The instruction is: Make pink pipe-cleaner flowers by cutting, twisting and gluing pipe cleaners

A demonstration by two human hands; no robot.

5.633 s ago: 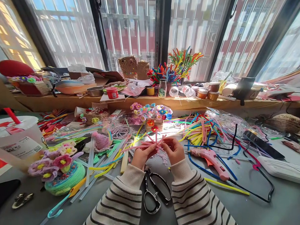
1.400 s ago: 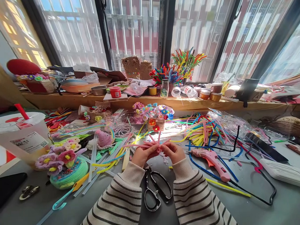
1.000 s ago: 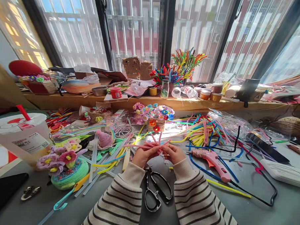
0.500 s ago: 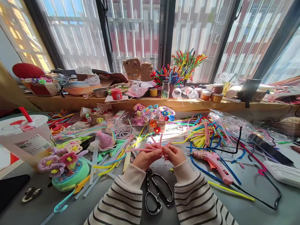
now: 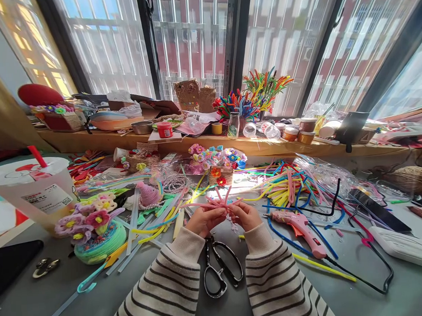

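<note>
Pink pipe cleaners [image 5: 222, 198], gathered at the middle with their ends fanned out, are held between my two hands above the table. My left hand [image 5: 206, 219] pinches the bunch from the left, its thumb pressed against the fingers. From the other side my right hand [image 5: 245, 216] grips it with thumb and fingertips. Exactly how the stems join is hidden by the fingers. Black-handled scissors [image 5: 216, 269] lie just below, between my striped sleeves, handles toward me. To the right rests a pink hot glue gun [image 5: 301, 228] with its nozzle pointing left.
Loose pipe cleaners [image 5: 289, 185] are heaped at the right. A flower-topped green piece [image 5: 99, 244] and a drink cup [image 5: 45, 198] stand at the left. Clear glue sticks [image 5: 132, 222] lie nearby. A small flower basket [image 5: 220, 174] sits ahead. The glue gun's black cord [image 5: 363, 284] curves rightward.
The pink stems' ends have shifted slightly and my fingers have adjusted a little around them. Both hands stay in nearly the same place. The view has moved marginally.
</note>
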